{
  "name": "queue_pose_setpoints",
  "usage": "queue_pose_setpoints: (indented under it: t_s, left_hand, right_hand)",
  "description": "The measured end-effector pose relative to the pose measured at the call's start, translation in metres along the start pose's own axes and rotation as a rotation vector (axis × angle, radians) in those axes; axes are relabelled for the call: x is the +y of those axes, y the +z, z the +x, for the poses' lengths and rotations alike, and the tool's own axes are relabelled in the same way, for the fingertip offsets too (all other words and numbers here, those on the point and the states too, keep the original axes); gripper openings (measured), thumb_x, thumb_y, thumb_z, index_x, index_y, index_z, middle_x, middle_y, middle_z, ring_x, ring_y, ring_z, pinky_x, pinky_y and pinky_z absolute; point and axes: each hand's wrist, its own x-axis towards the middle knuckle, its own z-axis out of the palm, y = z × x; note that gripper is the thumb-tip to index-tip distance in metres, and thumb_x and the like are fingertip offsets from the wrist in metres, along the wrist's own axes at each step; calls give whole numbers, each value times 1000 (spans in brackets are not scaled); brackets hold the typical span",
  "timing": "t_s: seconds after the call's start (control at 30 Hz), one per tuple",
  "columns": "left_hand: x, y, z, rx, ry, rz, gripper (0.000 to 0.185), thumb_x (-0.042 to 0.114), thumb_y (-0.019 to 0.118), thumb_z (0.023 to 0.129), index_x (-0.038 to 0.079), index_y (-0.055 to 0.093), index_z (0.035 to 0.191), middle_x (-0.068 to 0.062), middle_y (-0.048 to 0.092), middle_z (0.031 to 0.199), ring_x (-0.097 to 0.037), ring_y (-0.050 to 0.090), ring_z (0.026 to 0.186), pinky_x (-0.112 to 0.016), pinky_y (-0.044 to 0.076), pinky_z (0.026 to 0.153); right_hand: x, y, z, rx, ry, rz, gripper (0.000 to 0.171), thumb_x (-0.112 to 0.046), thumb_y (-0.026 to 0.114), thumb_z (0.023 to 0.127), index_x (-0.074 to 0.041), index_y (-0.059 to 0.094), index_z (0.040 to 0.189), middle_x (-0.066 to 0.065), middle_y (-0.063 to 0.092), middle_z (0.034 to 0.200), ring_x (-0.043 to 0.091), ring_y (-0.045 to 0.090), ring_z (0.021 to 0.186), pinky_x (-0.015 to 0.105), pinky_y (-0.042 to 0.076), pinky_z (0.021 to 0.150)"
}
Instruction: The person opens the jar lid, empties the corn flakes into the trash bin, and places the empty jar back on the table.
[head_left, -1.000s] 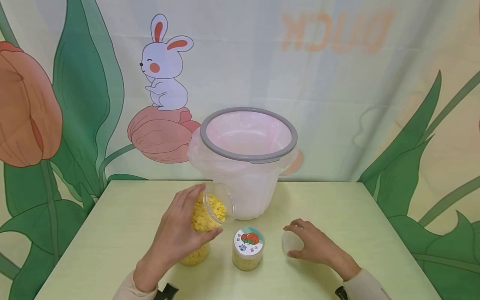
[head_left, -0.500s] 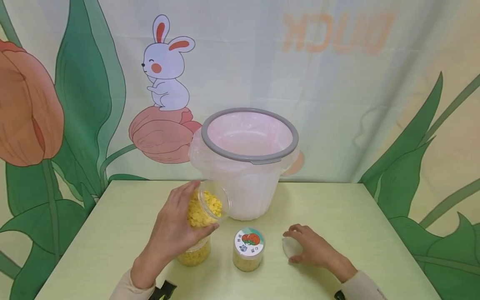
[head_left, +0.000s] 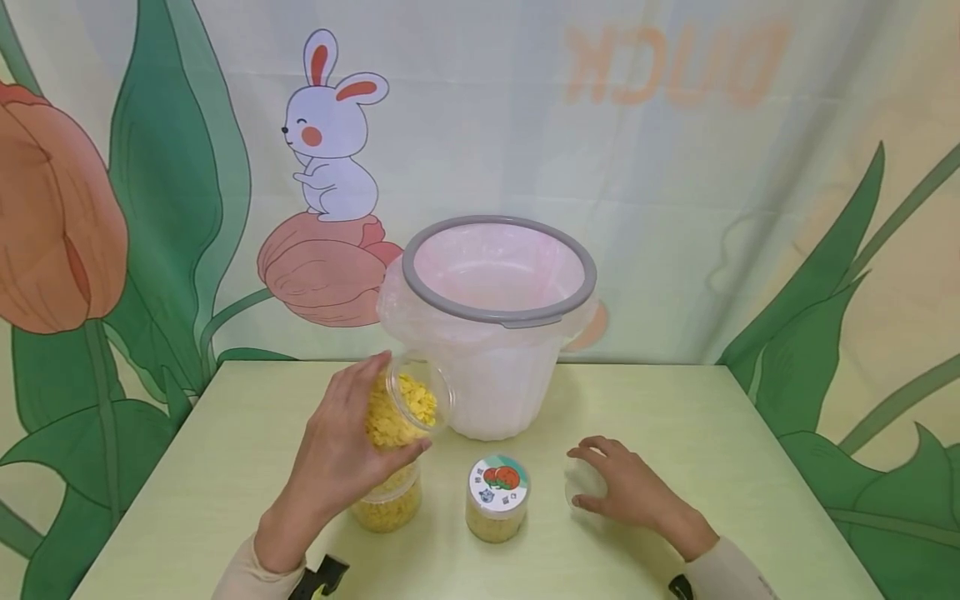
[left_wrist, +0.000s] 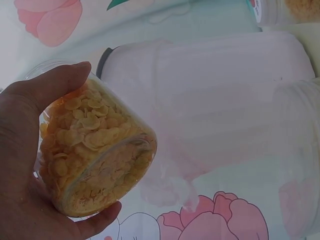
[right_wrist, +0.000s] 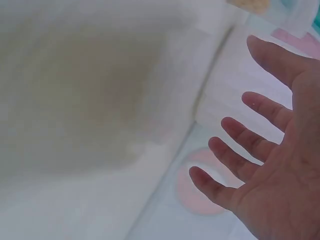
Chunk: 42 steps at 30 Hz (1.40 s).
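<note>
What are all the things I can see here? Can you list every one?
open jar: 1, clear with yellow flakes inside, tilted in the left hand, above the table near the bin
jar without a lid: 1, clear with yellow flakes, on the table under the lifted jar
jar with a lid: 1, yellow inside, sticker on top, middle of the table
loose lid: 1, clear, on the table under the right hand
bin: 1, grey rim, pale pink bag inside, back of the table
table: 1, light green
curtain: 1, rabbit, tulips and leaves, behind the table
left hand: grips the open jar
right hand: fingers spread over the loose lid
</note>
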Motion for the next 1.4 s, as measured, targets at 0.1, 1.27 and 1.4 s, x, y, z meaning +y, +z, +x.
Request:
queue_pose_setpoints:
  t_s: [0.1, 1.27, 1.4]
  left_hand:
    - [-1, -2, 1, 2, -4, 3, 111, 35, 96, 56, 13, 37, 147, -10, 50, 139, -27, 50, 124, -52, 54, 94]
    - [2, -14, 12, 88, 52, -13, 110, 33, 94, 58, 12, 36, 149, -12, 51, 139, -28, 50, 123, -51, 54, 89]
    - [1, -14, 15, 100, 53, -6, 109, 33, 94, 58, 10, 37, 148, -13, 51, 138, -29, 50, 122, -51, 55, 89]
  right_hand:
    - [-5, -10, 1, 51, -11, -11, 60, -38, 79, 81, -18, 58, 134, 7, 54, 137, 33, 52, 127, 58, 46, 98]
    - [-59, -128, 16, 442, -244, -36, 70, -35, 74, 85, -18, 47, 146, 10, 44, 152, 33, 37, 142, 58, 37, 110]
    - [-63, -140, 21, 479, -262, -20, 72, -31, 75, 84, -18, 44, 148, 10, 42, 153, 31, 38, 141, 56, 40, 108]
